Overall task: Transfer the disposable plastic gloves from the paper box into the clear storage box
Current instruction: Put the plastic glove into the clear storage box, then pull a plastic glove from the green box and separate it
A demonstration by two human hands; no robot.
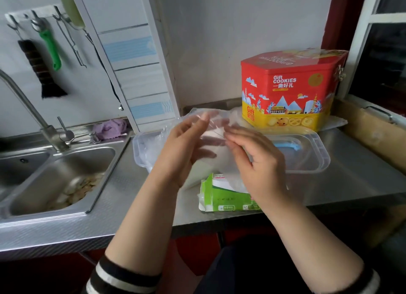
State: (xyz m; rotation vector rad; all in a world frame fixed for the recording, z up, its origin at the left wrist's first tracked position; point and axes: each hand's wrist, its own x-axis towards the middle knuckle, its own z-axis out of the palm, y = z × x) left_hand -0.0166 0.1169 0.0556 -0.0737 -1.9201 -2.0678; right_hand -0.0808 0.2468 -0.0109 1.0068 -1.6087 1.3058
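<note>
Two hands hold a thin clear plastic glove (211, 129) up above the clear storage box (316, 155) on the steel counter (351, 179): the left hand (182, 148) pinches its upper edge, and the right hand (257, 159) has its fingers curled onto the film. Just in front lies the green-and-white paper box (222, 199), open; a red cookie tin (290, 89) stands behind and a sink (66, 179) to the left.

"Gift COOKIES" on red tin (290, 89)
</note>
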